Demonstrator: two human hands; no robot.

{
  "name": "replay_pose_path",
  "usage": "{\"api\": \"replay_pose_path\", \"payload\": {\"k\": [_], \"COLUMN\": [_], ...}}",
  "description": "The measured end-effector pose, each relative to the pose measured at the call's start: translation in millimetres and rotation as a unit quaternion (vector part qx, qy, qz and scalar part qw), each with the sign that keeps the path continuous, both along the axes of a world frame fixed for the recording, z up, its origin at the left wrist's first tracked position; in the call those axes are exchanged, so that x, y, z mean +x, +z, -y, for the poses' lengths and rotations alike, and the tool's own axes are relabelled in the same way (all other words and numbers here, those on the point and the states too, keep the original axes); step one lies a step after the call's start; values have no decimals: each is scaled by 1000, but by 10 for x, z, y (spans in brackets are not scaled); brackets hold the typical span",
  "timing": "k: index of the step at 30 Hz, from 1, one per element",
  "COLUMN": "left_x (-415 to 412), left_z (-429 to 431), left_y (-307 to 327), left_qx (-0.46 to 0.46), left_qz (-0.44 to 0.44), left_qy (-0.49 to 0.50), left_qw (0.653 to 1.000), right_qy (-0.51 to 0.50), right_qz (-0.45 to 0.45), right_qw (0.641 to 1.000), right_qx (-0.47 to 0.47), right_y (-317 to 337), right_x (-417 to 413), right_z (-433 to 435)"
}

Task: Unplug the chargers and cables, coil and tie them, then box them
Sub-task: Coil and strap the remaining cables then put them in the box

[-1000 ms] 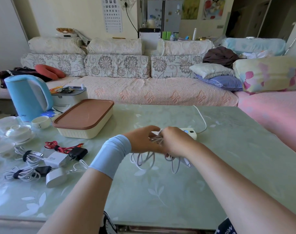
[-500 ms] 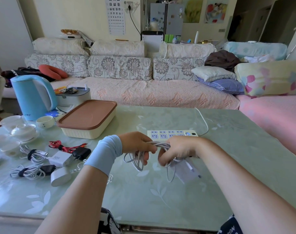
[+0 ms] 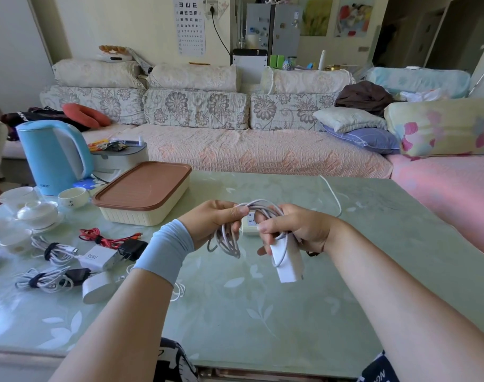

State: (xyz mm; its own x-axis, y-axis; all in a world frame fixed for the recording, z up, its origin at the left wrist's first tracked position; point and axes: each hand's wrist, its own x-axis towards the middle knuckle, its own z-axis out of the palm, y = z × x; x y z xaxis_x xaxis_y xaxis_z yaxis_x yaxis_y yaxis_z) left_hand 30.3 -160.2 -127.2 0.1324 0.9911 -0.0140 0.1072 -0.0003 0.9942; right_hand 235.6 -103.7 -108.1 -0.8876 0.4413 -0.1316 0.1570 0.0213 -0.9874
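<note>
White cable (image 3: 258,205), gathered into loops, is held above the middle of the tabletop (image 3: 262,312). The left hand (image 3: 211,221) grips one side of the bundle, fingers curled round it. The right hand (image 3: 294,230) grips the other side, and the charger (image 3: 287,261) hangs below it on the cable.

The step in hand appears to be coiling, ahead of tying.
- Make the loops equal in size and lay each beside the last, without crossing.
- Avoid a sharp bend where the cable meets the charger.
- Pinch the bundle firmly in one hand so that the other is free to fit a tie. Whether a tie is in hand cannot be told.

Tied cables (image 3: 54,250) lie near the left edge. The box (image 3: 144,194), lid on, stands toward the far edge, left of the middle. Open it before packing.
</note>
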Motion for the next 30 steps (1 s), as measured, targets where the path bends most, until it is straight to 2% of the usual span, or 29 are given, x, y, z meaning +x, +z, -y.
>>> {"api": "replay_pose_path", "payload": {"k": [2, 6, 8, 10, 12, 14, 17, 21, 26, 30], "left_x": [4, 71, 124, 138, 113, 106, 142, 240, 347, 430], "left_z": [20, 40, 53, 44, 14, -1, -39, -92, -149, -160], "left_y": [-9, -60, -35, -1, 5, 0, -42, -46, -54, -65], "left_qx": [-37, -162, -195, -169, -117, -82, -53, -27, 8, 6], "left_qz": [-12, -154, -162, -129, -56, -3, 29, 88, 99, 137], "left_qy": [-25, -83, -83, -30, 29, 57, 79, 114, 184, 183], "left_qw": [999, 971, 964, 977, 991, 995, 995, 989, 978, 973], "right_qy": [-59, -138, -186, -237, -266, -256, -234, -213, -190, -179], "right_qz": [16, 80, 104, 111, 112, 126, 144, 125, 145, 107], "right_qw": [997, 977, 959, 936, 924, 928, 936, 956, 961, 972], "right_qx": [49, 139, 185, 236, 249, 240, 220, 155, 141, 110], "right_y": [2, -107, -155, -145, -112, -104, -108, -103, -87, -90], "right_x": [-12, -18, -38, -60, -61, -60, -88, -138, -159, -128], "right_z": [-2, -28, -53, -63, -51, -42, -32, -33, -14, -50]}}
